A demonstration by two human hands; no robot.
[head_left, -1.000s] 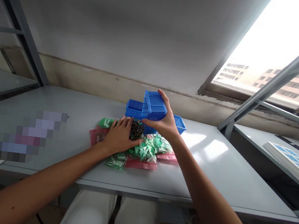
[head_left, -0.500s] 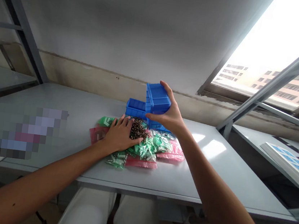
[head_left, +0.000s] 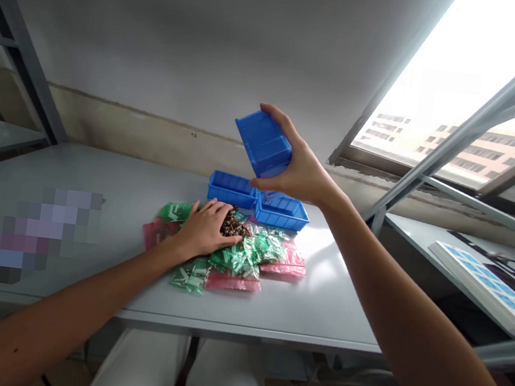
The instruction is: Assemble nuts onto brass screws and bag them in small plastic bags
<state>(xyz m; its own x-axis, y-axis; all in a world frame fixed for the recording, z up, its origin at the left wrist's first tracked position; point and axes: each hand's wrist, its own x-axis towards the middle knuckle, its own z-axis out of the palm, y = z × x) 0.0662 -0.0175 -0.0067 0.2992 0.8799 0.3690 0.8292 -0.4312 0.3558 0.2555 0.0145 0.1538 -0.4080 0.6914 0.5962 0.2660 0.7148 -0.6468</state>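
Note:
My right hand grips a blue plastic bin, raised and tilted above the table. Spread fingers of my left hand rest against a heap of small dark brown metallic pieces; their exact kind is too small to tell. Green plastic bags with small items inside lie under and around the heap. Pink plastic bags stick out at the edges of the pile. Behind it, two more blue bins, a left one and a right one, sit on the table.
The grey table runs along a wall with a window at right. Metal frame posts rise on both sides. A blurred, pixelated object lies at left. On a surface at right is a white and blue flat item.
My right hand has lifted the blue bin higher and tipped it further, uncovering the right bin behind. My left hand has stayed on the heap. The whole view has shifted slightly.

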